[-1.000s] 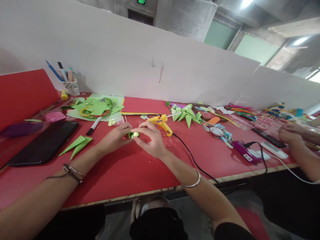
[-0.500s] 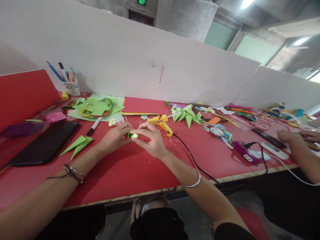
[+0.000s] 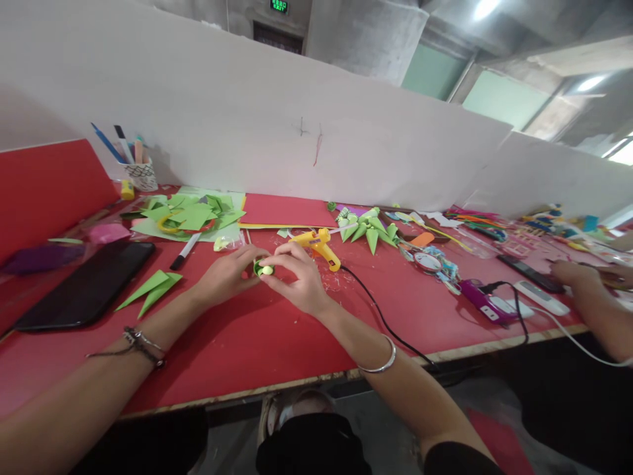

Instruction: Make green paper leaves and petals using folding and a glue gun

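Between my fingertips sits a small green paper piece (image 3: pixel 264 268), rounded, with a pale yellow-green ball showing in it. My left hand (image 3: pixel 229 274) is closed on its left side, and my right hand (image 3: pixel 300 280) pinches it from the right. Just beyond my right hand lies a yellow glue gun (image 3: pixel 320 247), its black cord trailing toward the table's front edge. Two pointed green paper pieces (image 3: pixel 151 292) rest to the left of my left forearm. A black-capped marker (image 3: pixel 186 251) lies behind them.
Green paper cut-outs (image 3: pixel 198 212) pile up at the back left, above a black phone (image 3: pixel 89 284). Folded green paper cones (image 3: pixel 368 227) lie back right of the glue gun. A purple power socket (image 3: pixel 487 303) sits at right, near another person's hand (image 3: pixel 576 272).
The view has shifted very slightly. Both hands keep hold of the green paper piece in nearly the same place, with small finger movement. The other person's hands at right have moved a little.
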The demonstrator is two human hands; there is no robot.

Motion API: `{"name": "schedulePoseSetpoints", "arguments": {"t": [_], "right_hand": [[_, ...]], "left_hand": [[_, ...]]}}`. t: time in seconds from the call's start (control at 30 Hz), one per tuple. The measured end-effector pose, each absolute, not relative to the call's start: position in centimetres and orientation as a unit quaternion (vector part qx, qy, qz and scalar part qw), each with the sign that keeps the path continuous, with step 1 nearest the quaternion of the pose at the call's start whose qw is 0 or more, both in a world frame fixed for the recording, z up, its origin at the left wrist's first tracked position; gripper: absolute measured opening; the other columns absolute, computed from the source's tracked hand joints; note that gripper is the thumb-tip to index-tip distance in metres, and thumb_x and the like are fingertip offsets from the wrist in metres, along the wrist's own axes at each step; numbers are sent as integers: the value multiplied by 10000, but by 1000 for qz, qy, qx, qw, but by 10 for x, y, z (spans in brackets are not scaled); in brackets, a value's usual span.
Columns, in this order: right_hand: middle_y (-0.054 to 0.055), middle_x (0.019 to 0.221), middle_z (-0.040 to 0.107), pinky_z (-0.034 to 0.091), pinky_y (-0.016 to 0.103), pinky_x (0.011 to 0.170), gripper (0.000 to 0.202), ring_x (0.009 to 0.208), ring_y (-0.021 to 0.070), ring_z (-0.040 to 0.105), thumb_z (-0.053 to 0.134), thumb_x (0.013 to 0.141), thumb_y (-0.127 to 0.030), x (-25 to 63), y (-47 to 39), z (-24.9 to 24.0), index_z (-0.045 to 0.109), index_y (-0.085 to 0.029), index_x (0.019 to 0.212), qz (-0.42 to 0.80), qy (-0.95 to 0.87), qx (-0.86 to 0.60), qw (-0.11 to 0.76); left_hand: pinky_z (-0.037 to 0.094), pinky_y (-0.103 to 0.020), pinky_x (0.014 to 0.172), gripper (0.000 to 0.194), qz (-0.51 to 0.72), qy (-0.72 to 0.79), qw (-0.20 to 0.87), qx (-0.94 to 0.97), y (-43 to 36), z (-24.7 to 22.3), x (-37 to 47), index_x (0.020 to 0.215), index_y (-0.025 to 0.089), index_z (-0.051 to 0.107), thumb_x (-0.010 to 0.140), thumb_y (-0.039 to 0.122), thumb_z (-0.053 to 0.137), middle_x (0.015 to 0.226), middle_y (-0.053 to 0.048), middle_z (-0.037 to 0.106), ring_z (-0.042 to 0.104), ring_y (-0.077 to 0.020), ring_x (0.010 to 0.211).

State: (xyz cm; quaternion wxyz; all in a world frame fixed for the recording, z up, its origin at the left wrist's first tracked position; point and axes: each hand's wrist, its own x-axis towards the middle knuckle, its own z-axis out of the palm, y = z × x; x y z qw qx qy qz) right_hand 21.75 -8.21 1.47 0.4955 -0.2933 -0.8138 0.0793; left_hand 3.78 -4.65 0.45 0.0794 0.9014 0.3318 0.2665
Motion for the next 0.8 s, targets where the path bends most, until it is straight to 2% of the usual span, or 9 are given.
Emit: {"name": "schedulePoseSetpoints", "arguments": {"t": [0.17, 0.33, 0.53, 0.8], "right_hand": [[10, 816, 466, 441, 298, 742, 122, 793, 132, 495, 565, 770, -316, 219, -82, 17, 529, -213, 824, 79, -798, -309, 511], [18, 851, 472, 442, 313, 762, 169, 820, 143, 492, 567, 769, -330, 218, -82, 16, 542, -236, 907, 81, -801, -308, 506], [20, 880, 467, 431, 300, 787, 207, 844, 132, 493, 533, 799, -303, 219, -82, 16, 551, -239, 995, 82, -811, -300, 495], [18, 854, 463, 423, 274, 784, 140, 821, 119, 490, 515, 813, -288, 218, -81, 15, 568, -204, 912, 94, -808, -294, 503]], "left_hand": [[430, -251, 629, 257, 268, 350, 83, 894, -49, 7, 39, 1056, 191, 421, 813, 269, 447, 931, -48, 545, 534, -135, 729], [431, -270, 700, 159, 265, 313, 79, 909, -47, 6, 38, 961, 175, 452, 820, 245, 425, 901, -50, 548, 529, -155, 814], [430, -257, 659, 167, 257, 323, 53, 909, -44, -1, 35, 956, 171, 453, 813, 253, 422, 901, -57, 556, 539, -162, 802], [418, -229, 625, 181, 248, 326, 73, 909, -45, 2, 37, 952, 161, 469, 810, 266, 426, 866, -41, 558, 536, -142, 746]]}}
